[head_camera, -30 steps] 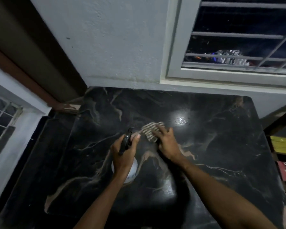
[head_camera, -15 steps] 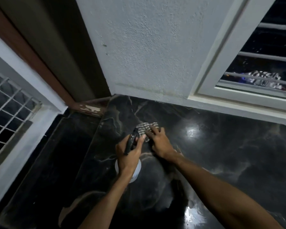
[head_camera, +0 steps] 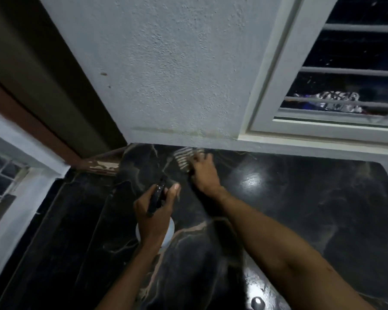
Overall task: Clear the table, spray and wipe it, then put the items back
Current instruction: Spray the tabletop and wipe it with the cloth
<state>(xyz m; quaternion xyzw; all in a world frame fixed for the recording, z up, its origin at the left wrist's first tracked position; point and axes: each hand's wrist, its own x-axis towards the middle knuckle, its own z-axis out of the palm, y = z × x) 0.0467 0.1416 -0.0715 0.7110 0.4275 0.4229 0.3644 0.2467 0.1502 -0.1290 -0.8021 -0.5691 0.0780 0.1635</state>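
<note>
A black marble table (head_camera: 300,209) with pale veins fills the lower view, wet and glossy in places. My right hand (head_camera: 205,173) presses a striped cloth (head_camera: 184,158) flat on the table's far left corner, close to the wall. My left hand (head_camera: 155,211) grips a spray bottle (head_camera: 158,196) by its black trigger head, held upright over the table's left part. The bottle's white body (head_camera: 169,231) shows under my palm, mostly hidden.
A white textured wall (head_camera: 177,74) runs along the table's far edge. A barred window (head_camera: 349,86) sits at the right, a brown door frame (head_camera: 43,121) and a second barred window (head_camera: 0,175) at the left. A lower dark ledge (head_camera: 72,231) borders the table's left side.
My right hand has pushed the cloth away from me, from the table's middle to its far left corner by the wall. My left hand keeps the spray bottle; the view has turned left.
</note>
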